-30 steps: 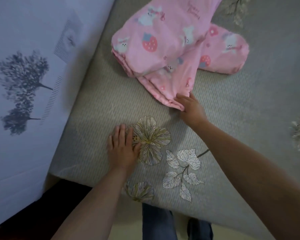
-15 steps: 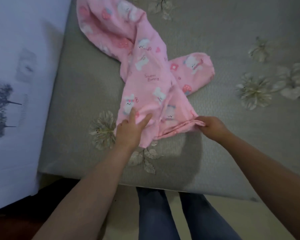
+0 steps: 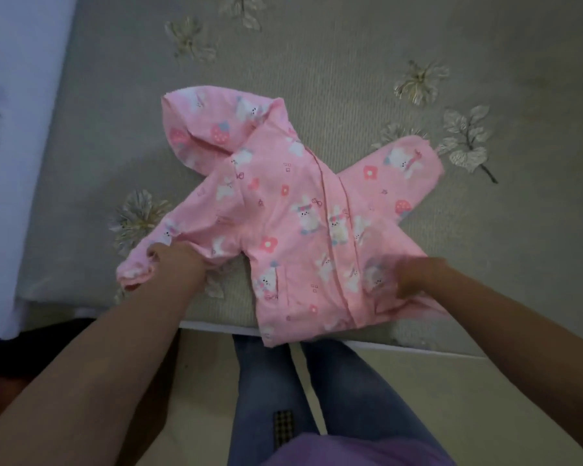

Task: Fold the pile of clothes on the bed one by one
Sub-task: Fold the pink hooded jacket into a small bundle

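A grey-green bedspread (image 3: pixel 350 62) embroidered with pale flowers and leaves covers the bed, whose near edge runs across the lower part of the view. A white cloth (image 3: pixel 17 146) with a faint grey print lies along the bed at nine o'clock. Cream floor shows below the edge, where the person's blue jeans (image 3: pixel 270 398) stand.

The pink hooded jacket (image 3: pixel 283 213), printed with bunnies and strawberries, lies spread face-up near the bed's edge, hood toward eleven o'clock, one sleeve reaching toward two o'clock, its hem just overhanging the edge at six o'clock.

The left hand (image 3: pixel 179 264) grasps the other sleeve near its cuff at eight o'clock. The right hand (image 3: pixel 414 277) is blurred at the hem's corner at four o'clock; whether it clasps the cloth cannot be told.

Half a second ago the jacket was bunched and twisted, with both hands at its lower edge; now it is opened out flat, and the left hand has moved to the sleeve.
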The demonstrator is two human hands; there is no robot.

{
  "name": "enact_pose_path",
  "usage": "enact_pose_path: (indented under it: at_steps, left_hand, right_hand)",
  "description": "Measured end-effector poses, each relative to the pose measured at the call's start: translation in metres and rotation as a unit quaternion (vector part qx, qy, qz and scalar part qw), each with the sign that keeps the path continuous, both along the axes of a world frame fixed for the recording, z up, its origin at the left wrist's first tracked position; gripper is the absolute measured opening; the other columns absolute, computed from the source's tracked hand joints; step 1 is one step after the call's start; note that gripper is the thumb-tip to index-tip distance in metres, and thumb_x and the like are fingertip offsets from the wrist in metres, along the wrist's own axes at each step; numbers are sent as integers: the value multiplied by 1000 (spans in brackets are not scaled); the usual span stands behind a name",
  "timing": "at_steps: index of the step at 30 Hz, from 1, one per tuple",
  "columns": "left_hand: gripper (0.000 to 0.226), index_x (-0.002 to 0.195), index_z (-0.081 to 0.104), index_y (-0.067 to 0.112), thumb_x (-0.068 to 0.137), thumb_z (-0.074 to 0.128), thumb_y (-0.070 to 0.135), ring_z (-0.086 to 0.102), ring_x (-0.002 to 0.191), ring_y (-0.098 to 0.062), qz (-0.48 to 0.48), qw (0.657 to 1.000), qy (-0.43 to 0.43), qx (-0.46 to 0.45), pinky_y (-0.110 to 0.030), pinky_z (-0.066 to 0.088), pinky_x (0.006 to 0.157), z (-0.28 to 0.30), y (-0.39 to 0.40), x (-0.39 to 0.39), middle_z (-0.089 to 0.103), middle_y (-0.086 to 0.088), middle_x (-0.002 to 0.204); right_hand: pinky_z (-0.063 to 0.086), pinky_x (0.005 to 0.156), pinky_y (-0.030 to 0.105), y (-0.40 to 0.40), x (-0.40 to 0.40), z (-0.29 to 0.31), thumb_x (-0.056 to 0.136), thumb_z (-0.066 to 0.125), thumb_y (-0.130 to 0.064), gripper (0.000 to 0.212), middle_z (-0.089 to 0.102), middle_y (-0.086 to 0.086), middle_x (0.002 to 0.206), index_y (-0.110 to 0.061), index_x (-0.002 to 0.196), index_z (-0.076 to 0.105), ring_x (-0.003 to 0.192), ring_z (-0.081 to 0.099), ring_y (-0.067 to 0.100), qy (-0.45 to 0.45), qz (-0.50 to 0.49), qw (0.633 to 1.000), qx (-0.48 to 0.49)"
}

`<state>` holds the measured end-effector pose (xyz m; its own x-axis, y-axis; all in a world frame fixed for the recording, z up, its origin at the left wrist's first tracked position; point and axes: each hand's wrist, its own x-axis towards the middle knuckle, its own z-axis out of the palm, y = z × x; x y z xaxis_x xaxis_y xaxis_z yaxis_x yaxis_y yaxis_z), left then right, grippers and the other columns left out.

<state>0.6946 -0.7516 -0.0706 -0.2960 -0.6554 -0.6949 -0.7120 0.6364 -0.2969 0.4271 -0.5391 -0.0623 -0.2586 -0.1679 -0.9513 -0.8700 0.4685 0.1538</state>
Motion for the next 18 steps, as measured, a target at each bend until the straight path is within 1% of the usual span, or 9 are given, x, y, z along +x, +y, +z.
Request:
enact_pose_path:
  at_steps: [3,4,6,8,10,14,16,17,18]
  left_hand:
    - [41,132,43,10,96,36,29,41,126,-29,-27,999,-20,26,-45,27,106,0,0,-16,43,-11,137]
    - [38,129,45,14,96,36,29,44,122,-28,-37,998,50,14,-44,30,103,0,4,-29,46,-9,134]
    - [38,128,44,13,93,39,25,46,115,-29,-33,978,206,-26,-39,37,93,-2,4,-58,46,-12,131]
    - [49,137,33,10,91,43,24,35,126,-31,30,955,290,-45,-41,34,97,-8,-2,-81,34,-15,141]
    - [60,140,25,7,89,49,28,23,135,-31,81,945,315,-32,-44,28,104,-17,-9,-98,22,-18,147]
    - [62,142,21,3,92,46,30,23,135,-31,125,920,369,-46,-44,25,106,-27,-29,-108,24,-20,146]
    - [57,142,24,2,94,42,28,25,135,-31,149,898,412,-42,-44,26,108,-30,-38,-111,28,-19,146]
    - [57,141,25,2,93,43,28,27,135,-31,167,886,433,-22,-45,25,109,-31,-43,-113,30,-19,146]
    - [56,139,29,3,92,47,28,31,132,-31,194,871,451,12,-45,26,108,-33,-48,-115,36,-18,143]
  right_hand:
    - [45,88,35,-26,-9,-8,93,43,-25,34,55,12,123,-10,120,55,107,54,26,23,-11,979,-202]
    - [44,83,34,-37,-14,-12,92,43,-22,31,57,17,116,-6,113,59,107,54,30,39,-30,953,-298]
    - [41,85,38,-59,-20,-22,91,49,-25,38,52,21,121,-6,124,51,113,48,34,56,-55,902,-424]
    - [35,97,42,-79,-22,-35,88,54,-33,59,45,18,132,-12,139,32,120,44,33,56,-73,907,-411]
    - [30,98,43,-87,-14,-46,86,54,-33,64,53,13,122,-16,141,23,113,51,30,45,-80,925,-368]
    - [17,97,38,-75,11,-44,84,52,-20,53,57,5,113,-18,134,39,109,50,23,26,27,901,-433]
    - [30,93,48,-64,20,-38,66,71,-14,55,62,6,95,-16,119,58,92,59,25,-11,144,875,-462]
    - [45,78,48,-61,23,-34,46,81,-13,57,63,5,78,-16,102,68,73,63,24,-20,178,853,-490]
    - [51,63,38,-60,24,-33,29,84,-13,59,60,1,65,-17,86,73,57,61,20,-28,198,837,-510]
